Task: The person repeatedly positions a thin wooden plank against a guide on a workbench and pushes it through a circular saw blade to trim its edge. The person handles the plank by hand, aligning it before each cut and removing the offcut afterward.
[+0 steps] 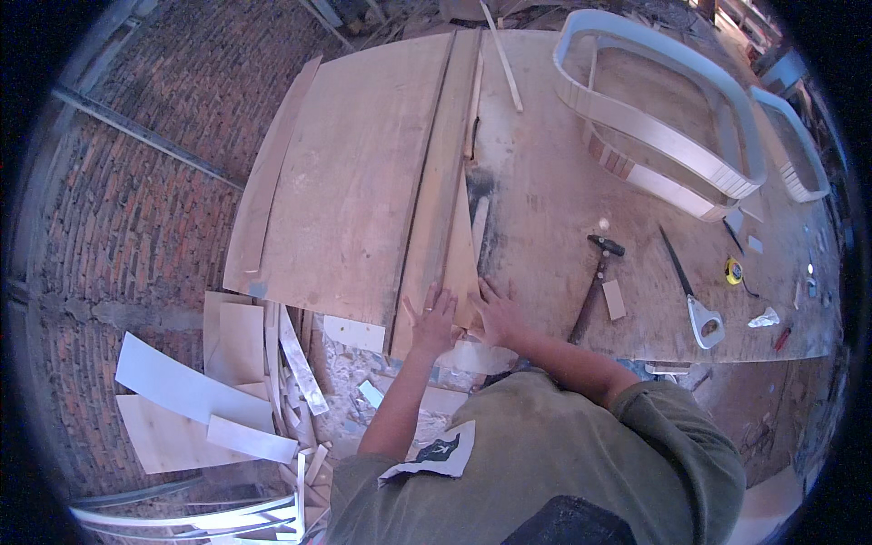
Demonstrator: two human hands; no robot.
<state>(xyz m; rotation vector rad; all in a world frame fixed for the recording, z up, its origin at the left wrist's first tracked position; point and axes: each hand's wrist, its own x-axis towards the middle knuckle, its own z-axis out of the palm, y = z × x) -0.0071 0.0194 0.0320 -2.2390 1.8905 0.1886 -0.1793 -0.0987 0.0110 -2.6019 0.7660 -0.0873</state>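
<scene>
My left hand [434, 322] lies on the near end of a long narrow wooden board [440, 213], its fingers stretched and spread. Beside it, my right hand [494, 314] rests at the board's right edge with fingers extended; part of its thumb side is hard to make out. Between the hands is the near end of a thin tapered wood strip [461, 254]. The board runs away from me along the right side of a large plywood sheet [350, 168]. To the right of my right hand lie a hammer [597, 282] and a small wood block [614, 300].
Farther right are a handsaw [692, 300], a yellow tape measure [734, 270] and crumpled white material [764, 318]. Large rounded wooden frames [668, 123] stand at the far right. Offcuts [195, 381] are piled at the lower left, near a brick wall [136, 182].
</scene>
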